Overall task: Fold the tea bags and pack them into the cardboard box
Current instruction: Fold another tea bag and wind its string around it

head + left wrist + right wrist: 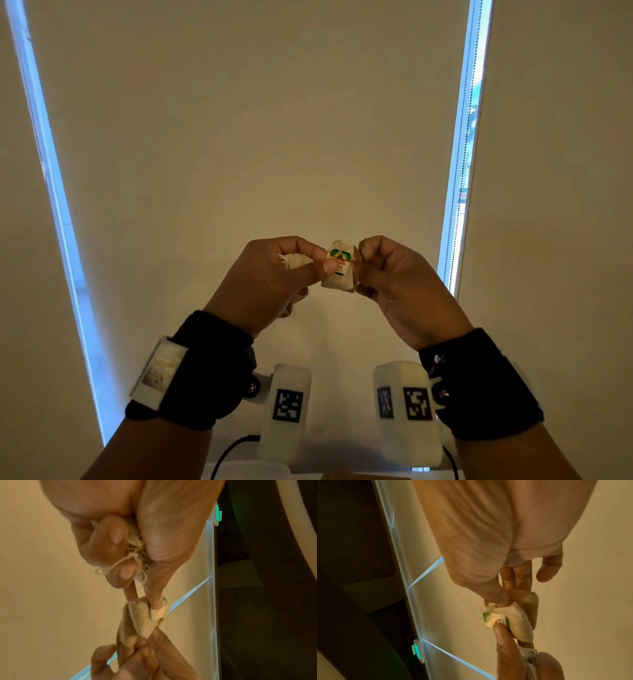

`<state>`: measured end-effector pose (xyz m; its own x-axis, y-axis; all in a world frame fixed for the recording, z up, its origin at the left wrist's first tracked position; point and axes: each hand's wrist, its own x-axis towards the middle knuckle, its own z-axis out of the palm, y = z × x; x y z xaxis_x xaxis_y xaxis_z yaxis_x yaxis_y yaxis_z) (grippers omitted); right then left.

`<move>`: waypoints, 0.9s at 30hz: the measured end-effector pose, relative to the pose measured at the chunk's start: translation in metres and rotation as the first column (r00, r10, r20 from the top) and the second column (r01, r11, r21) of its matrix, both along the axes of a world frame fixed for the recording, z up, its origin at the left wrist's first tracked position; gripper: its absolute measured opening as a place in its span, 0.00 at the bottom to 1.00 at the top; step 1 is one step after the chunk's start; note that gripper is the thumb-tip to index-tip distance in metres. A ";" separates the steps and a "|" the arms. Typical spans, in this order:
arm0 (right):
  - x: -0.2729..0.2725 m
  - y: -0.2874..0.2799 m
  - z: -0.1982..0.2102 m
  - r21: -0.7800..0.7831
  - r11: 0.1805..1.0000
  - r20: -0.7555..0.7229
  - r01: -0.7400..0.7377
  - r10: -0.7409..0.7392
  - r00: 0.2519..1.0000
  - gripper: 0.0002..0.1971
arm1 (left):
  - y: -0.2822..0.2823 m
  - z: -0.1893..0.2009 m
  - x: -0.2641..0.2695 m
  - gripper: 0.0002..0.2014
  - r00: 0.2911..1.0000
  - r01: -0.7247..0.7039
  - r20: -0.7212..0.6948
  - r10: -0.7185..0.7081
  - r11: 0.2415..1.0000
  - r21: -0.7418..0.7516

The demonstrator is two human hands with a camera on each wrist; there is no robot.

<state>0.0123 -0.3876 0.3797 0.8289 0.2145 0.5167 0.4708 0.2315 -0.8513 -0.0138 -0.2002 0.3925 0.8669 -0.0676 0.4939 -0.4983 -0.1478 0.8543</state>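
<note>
Both hands hold one small beige tea bag (339, 277) up in front of the window blinds. Its paper tag (339, 258), green, red and white, lies folded against the bag's front. My left hand (325, 262) pinches the tag and bag between thumb and forefinger. Its other fingers curl round a tangle of string (137, 555) and more white paper (291, 260) in the palm. My right hand (359, 270) pinches the bag's right side. The right wrist view shows the bag (520, 620) between its thumb and fingers. A brown strip at the bottom edge (363, 476) may be the cardboard box.
Cream roller blinds (257, 120) fill the view, with bright gaps at left and right and a bead chain (460, 171). Wrist cameras with black-and-white markers (287, 404) hang below the hands. A pale container's rim (239, 471) shows at the bottom. A green lit sign (217, 515) is off to the side.
</note>
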 end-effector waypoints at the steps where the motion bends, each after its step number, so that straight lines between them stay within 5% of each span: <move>1: -0.001 0.000 0.000 0.018 1.000 0.006 -0.004 0.004 1.000 0.14 | -0.001 0.000 0.000 0.07 1.000 -0.012 0.011 0.012 1.000 -0.009; 9: -0.009 0.002 0.000 0.133 0.991 -0.016 0.016 -0.014 1.000 0.06 | -0.006 -0.001 -0.003 0.04 0.995 -0.063 0.071 0.071 0.993 -0.103; 13: -0.014 0.003 0.003 0.107 0.993 -0.033 0.044 -0.041 0.999 0.25 | -0.009 -0.003 -0.005 0.05 0.995 -0.055 0.076 0.064 0.991 -0.122; 16: -0.018 0.005 0.005 0.096 0.994 -0.083 0.053 -0.045 0.996 0.22 | -0.011 -0.005 -0.007 0.07 0.998 -0.037 0.051 0.043 0.994 -0.107; 22: -0.021 0.001 0.000 0.254 0.967 -0.165 0.002 0.042 0.985 0.10 | -0.008 -0.005 -0.012 0.22 0.988 0.059 -0.122 -0.098 0.956 -0.286; 27: -0.027 0.000 -0.005 0.330 0.939 -0.167 -0.097 0.159 0.973 0.12 | 0.001 -0.008 -0.010 0.29 0.921 0.141 -0.244 -0.303 0.845 -0.516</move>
<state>-0.0152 -0.3877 0.3745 0.8937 0.1758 0.4128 0.2578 0.5519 -0.7931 -0.0234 -0.1994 0.3846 0.9682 -0.1018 0.2284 -0.1698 0.4029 0.8994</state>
